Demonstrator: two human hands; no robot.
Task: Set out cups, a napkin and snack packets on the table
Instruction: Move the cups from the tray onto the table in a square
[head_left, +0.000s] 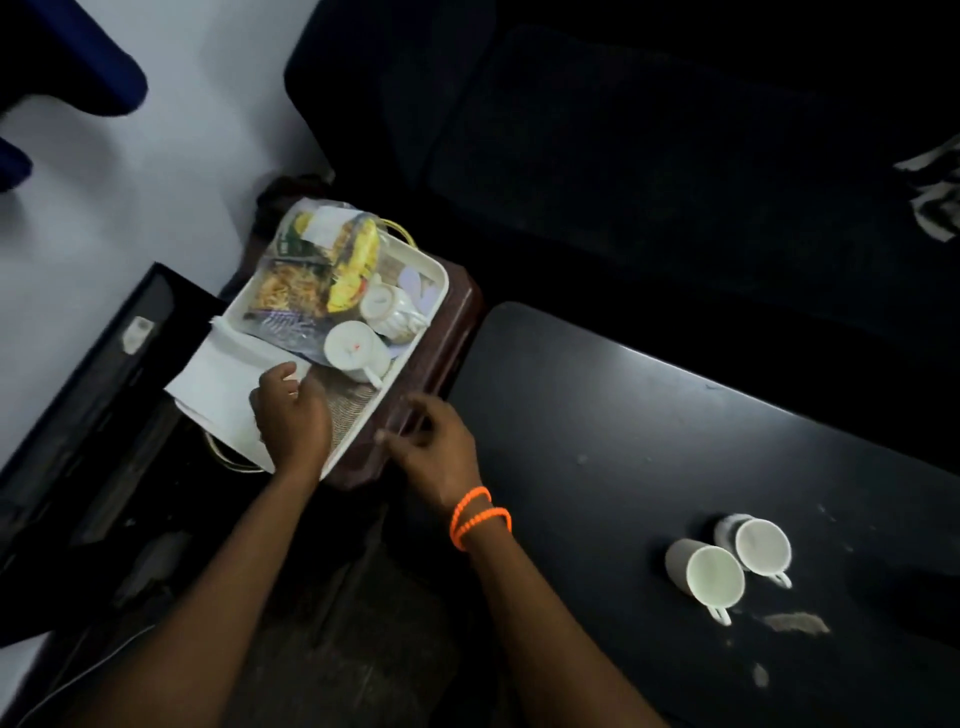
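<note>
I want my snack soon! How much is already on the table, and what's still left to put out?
Done: two white cups stand on the dark table. In hand: the left hand is on the white napkin at the tray; the right hand hovers empty beside it. Left: the snack packets and two more cups are still on the tray.
</note>
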